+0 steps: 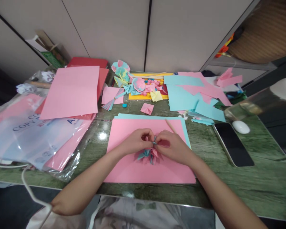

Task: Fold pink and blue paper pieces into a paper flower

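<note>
My left hand point(135, 142) and my right hand point(173, 144) meet over a pink paper sheet point(133, 171) lying on a light blue sheet point(186, 133). Both pinch a small folded paper flower point(149, 155) of pink and blue pleats. The fingers of each hand are closed on its top folds. A thin wooden stick point(171, 126) lies just beyond my right hand.
Green table point(264, 181). A dark phone point(233, 143) and a white oval object point(241, 127) lie at the right. Large pink sheets point(71, 92) and a plastic paper pack point(26, 133) fill the left. Finished paper flowers point(131, 81) and blue and pink scraps point(195, 95) sit at the back.
</note>
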`<act>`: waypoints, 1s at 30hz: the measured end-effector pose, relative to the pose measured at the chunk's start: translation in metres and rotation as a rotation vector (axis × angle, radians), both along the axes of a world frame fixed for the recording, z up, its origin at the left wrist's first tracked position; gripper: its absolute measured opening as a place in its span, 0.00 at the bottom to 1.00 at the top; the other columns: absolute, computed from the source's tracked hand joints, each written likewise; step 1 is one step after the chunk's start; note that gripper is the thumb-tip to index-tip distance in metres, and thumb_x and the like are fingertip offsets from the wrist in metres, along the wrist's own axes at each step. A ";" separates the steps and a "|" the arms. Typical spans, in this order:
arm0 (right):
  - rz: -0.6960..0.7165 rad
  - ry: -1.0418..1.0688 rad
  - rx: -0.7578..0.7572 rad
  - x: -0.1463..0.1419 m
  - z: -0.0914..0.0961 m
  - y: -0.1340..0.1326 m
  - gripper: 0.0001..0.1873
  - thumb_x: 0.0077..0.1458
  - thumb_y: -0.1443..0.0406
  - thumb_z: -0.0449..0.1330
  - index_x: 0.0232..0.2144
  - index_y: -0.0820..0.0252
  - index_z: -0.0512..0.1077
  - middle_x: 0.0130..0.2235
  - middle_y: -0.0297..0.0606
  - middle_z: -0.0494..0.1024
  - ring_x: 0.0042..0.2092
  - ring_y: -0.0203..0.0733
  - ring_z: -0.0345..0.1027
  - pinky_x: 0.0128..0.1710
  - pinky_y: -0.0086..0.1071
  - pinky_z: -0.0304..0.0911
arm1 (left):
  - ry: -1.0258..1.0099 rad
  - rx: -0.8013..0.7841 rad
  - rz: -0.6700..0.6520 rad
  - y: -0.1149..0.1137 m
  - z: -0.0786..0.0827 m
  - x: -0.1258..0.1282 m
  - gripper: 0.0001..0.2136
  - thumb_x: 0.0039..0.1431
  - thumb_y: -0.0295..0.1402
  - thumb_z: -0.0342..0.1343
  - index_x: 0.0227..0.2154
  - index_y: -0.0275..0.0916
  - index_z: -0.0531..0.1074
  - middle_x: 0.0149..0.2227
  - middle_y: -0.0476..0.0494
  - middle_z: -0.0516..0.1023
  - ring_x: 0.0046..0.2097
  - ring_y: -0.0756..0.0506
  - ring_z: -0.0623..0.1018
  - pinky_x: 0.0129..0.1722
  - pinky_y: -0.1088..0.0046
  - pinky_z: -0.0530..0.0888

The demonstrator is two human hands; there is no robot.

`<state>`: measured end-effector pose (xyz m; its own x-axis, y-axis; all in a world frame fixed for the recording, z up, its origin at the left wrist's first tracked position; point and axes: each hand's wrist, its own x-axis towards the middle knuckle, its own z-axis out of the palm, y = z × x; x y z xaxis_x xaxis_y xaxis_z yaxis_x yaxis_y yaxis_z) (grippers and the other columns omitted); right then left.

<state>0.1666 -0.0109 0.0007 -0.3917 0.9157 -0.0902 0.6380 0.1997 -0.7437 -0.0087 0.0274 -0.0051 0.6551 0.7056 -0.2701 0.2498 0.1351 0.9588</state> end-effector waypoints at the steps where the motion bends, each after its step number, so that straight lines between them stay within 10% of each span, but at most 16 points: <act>1: 0.000 -0.006 0.002 0.000 0.000 0.000 0.04 0.47 0.70 0.55 0.24 0.57 0.69 0.29 0.33 0.72 0.33 0.37 0.63 0.32 0.31 0.56 | -0.012 -0.016 -0.003 0.000 0.001 0.000 0.03 0.42 0.24 0.52 0.23 0.35 0.65 0.23 0.52 0.66 0.26 0.54 0.65 0.25 0.79 0.61; 13: -0.041 0.009 0.130 0.003 -0.002 0.000 0.04 0.50 0.66 0.56 0.24 0.57 0.68 0.28 0.31 0.71 0.32 0.36 0.63 0.33 0.33 0.59 | -0.183 -0.054 0.068 -0.001 -0.001 -0.001 0.06 0.47 0.31 0.55 0.29 0.35 0.66 0.27 0.50 0.66 0.27 0.54 0.66 0.27 0.77 0.64; 19: -0.227 0.073 0.391 0.005 -0.001 0.000 0.04 0.50 0.69 0.55 0.25 0.56 0.66 0.28 0.32 0.71 0.34 0.38 0.63 0.50 0.44 0.56 | -0.111 0.022 0.163 -0.012 0.005 0.000 0.28 0.40 0.35 0.63 0.46 0.44 0.60 0.47 0.42 0.66 0.49 0.44 0.68 0.40 0.70 0.69; 30: -0.270 -0.026 0.636 0.008 0.002 -0.006 0.06 0.49 0.68 0.57 0.32 0.57 0.66 0.32 0.35 0.73 0.37 0.41 0.64 0.39 0.37 0.59 | 0.008 0.339 0.272 -0.020 0.011 0.005 0.20 0.45 0.27 0.57 0.43 0.41 0.63 0.41 0.45 0.71 0.44 0.47 0.72 0.39 0.73 0.72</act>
<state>0.1747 -0.0173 0.0030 -0.1478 0.8589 0.4904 0.7424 0.4239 -0.5188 -0.0036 0.0070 0.0058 0.4317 0.9020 0.0026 0.2563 -0.1255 0.9584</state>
